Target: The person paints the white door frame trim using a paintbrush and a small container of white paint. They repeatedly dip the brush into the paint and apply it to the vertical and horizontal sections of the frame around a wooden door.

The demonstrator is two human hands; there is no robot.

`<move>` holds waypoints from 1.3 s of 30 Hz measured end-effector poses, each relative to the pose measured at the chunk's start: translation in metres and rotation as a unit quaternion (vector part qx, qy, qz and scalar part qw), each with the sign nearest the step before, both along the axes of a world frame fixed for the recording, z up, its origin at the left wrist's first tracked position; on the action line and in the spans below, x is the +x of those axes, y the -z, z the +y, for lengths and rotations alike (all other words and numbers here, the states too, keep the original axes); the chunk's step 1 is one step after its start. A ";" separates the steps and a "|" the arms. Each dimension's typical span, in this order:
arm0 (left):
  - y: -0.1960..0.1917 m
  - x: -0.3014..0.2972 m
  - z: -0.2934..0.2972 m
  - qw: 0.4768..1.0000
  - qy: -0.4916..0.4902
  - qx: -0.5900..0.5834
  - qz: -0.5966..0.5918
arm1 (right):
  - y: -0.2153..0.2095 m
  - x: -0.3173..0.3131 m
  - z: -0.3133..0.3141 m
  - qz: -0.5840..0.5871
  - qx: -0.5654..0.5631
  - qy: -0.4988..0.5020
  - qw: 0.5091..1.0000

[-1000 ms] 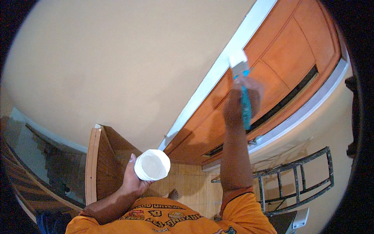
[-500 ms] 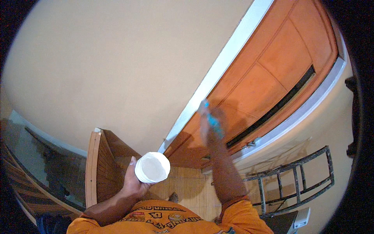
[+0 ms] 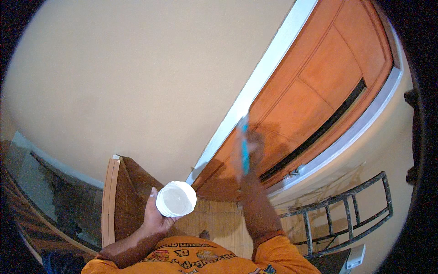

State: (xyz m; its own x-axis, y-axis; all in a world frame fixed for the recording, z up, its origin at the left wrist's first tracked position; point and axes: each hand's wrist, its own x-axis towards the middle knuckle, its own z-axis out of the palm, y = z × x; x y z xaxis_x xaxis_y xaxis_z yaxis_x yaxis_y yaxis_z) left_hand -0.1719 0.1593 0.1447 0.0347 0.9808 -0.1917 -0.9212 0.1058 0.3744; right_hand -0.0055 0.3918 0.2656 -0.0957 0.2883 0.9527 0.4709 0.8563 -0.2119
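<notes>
My left hand is wrapped round a white plastic tub, thumb up along its side. Inside the tub sits whitish paint. Smeared by motion, my right hand grips a paintbrush with a teal handle. The brush's head is up against or very near the white door frame strip, at the edge beside the orange-brown door. Blur hides the bristles, so I cannot tell whether they touch the strip.
A beige wall fills the left and middle. Below it stands a brown wooden panel. To the right of my arm, a dark metal ladder-like frame leans near a metal door handle. Tan flooring shows beneath me.
My right hand has come slightly lower and turned, so the teal handle now points more upright. The left hand and the tub have shifted only slightly left and down.
</notes>
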 end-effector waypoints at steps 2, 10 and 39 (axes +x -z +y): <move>-0.002 -0.001 0.000 1.000 -0.002 -0.004 0.002 | 0.060 0.006 -0.032 -0.056 -0.044 -0.008 0.997; -0.011 -0.001 -0.002 0.999 0.008 -0.047 0.019 | 0.022 0.009 -0.033 -0.129 -0.091 -0.004 0.987; -0.022 0.003 -0.005 0.999 -0.007 -0.029 0.031 | -0.170 -0.001 0.007 -0.040 -0.010 0.023 0.999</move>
